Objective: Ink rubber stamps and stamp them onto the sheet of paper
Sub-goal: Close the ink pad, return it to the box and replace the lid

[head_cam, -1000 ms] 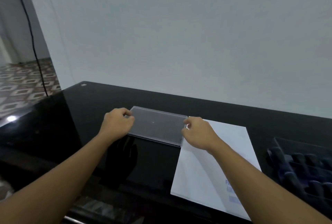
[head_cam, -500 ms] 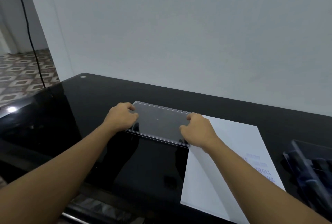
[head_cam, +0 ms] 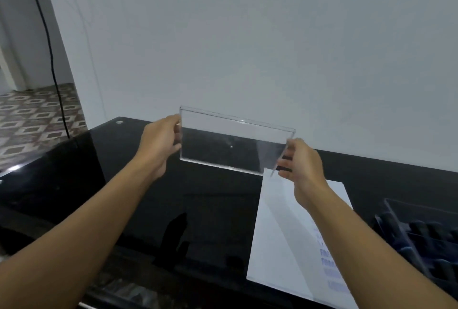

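A clear plastic lid point(head_cam: 230, 142) hangs in the air above the black table point(head_cam: 124, 197), tilted towards me. My left hand point(head_cam: 159, 143) grips its left edge and my right hand point(head_cam: 301, 162) grips its right edge. Below and to the right lies a white sheet of paper point(head_cam: 285, 234) with several blue stamp prints near its right side. At the far right stands a clear tray point(head_cam: 421, 234) holding several dark blue rubber stamps; the frame edge cuts it off.
A white wall rises right behind the table. A black cable point(head_cam: 52, 65) hangs down at the left, beside a patterned tiled floor point(head_cam: 29, 120). The table's front edge runs along the bottom left.
Both hands have lifted the clear lid off the table and tilted it upright. The view has shifted so more of the paper and tray shows.
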`<action>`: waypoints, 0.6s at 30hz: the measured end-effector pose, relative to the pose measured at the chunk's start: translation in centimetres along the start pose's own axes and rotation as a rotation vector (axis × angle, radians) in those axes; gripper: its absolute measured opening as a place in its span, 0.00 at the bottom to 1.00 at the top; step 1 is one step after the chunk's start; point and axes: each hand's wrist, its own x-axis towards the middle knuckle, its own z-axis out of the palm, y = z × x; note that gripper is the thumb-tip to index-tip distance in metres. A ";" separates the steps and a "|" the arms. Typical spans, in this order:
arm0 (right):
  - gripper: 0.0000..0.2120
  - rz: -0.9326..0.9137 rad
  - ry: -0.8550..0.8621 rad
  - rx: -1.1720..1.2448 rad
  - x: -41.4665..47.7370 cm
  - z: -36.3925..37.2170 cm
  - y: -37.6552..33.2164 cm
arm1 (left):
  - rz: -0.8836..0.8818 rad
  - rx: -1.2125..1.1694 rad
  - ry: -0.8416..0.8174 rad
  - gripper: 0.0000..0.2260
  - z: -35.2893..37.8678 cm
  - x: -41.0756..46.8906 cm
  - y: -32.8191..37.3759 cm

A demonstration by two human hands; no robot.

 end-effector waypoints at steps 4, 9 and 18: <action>0.20 0.053 0.065 0.181 -0.4 -4.2 -1.5 | -0.072 -0.196 -0.097 0.17 1.6 -2.5 0.6; 0.08 0.026 0.135 0.081 -1.2 -10.7 -2.1 | -0.222 -0.200 -0.312 0.19 4.7 -6.2 0.0; 0.09 -0.062 0.225 -0.350 -4.5 -23.3 -2.9 | -0.105 -0.030 -0.479 0.11 13.2 -12.8 -0.5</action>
